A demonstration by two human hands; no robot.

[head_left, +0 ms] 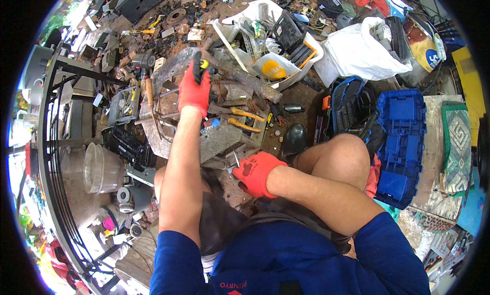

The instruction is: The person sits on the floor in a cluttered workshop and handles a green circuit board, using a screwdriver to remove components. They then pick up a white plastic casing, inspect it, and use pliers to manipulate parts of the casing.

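My left hand point(195, 88), in a red glove with dark fingers, reaches forward, closed on a small yellow-and-black object point(204, 64) that is partly hidden. My right hand point(258, 175), also gloved, is low at centre, closed on a thin metal rod point(236, 158) pointing up. Between them is a grey stone slab point(212, 147). Two yellow-orange wooden-handled tools point(241, 113) lie just above the right hand, with a small blue piece point(211, 122) left of them. A long wooden handle point(149, 96) lies left of the left hand. A rough branch point(265, 91) crosses behind.
A black metal rack point(51, 121) and clear plastic buckets point(99, 167) line the left. Ahead are a white bin point(275, 65) of scrap and a white sack point(360, 53). An open blue case point(398, 147) and a black-blue bag point(347, 104) stand right, beside my bent knee.
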